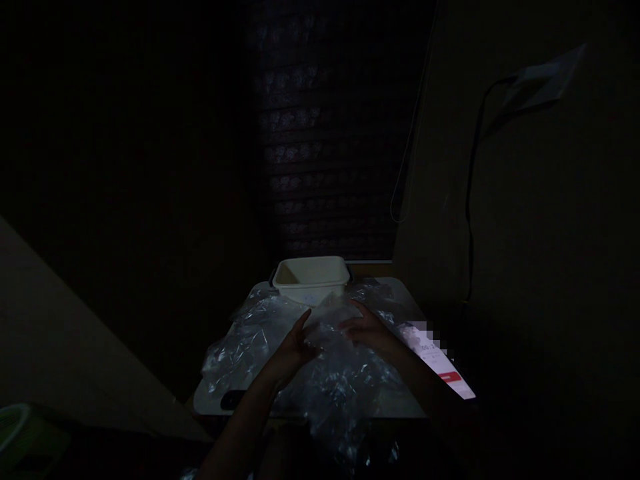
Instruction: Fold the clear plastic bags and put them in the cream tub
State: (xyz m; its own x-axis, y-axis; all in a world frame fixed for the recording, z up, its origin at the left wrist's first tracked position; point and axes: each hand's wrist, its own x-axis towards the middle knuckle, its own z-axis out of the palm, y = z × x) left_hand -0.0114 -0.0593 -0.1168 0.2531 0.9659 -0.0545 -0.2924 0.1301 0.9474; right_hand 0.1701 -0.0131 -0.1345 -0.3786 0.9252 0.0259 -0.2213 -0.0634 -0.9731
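Note:
In a dim room, crumpled clear plastic (250, 340) spreads over a small white table (400, 293) and hangs past its near edge. My left hand (296, 343) is over the middle of the plastic, thumb raised and fingers curled toward a raised part of it. Facing it from the right, my right hand (367, 328) has its fingers apart at the plastic. Whether either hand pinches the film is too dark to tell. Just beyond both hands stands a white rectangular tub (313, 291) with dark side handles; no contents can be made out.
A lit phone (445, 367) lies at the table's right edge. A dark oblong object (233, 399) is at the near left. Behind are a blind (320, 153) and, on the right wall, a cable (470, 200). A green basket (30, 437) stands low at left.

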